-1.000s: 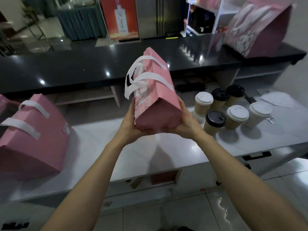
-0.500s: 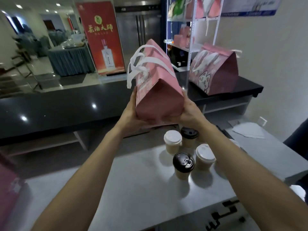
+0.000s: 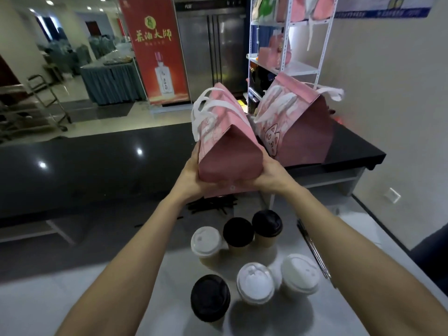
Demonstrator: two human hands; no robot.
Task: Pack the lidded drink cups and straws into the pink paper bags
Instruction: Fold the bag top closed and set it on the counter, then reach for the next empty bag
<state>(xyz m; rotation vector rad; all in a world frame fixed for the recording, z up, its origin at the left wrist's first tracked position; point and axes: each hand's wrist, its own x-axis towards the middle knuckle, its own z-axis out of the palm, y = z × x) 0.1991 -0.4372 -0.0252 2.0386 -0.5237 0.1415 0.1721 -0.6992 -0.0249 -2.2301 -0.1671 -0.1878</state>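
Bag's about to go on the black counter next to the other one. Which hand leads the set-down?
Right, probably. The right hand grips the held bag on the side facing the second bag and the counter. The left hand holds the far side.

Red banner (image 3: 155,52) behind black counter: gold Chinese chars in one row, approx "茶油大师"; round gold emblem above, char inside too small to read. Small line under main chars: illegible. White bottle pic on banner has vertical label, unreadable. Blue-edged poster (image 3: 383,8) top right on wall: text blurred. Pink bag on counter (image 3: 297,132): cartoon cat face print, no legible words. Cup lids: embossed marks, unreadable.
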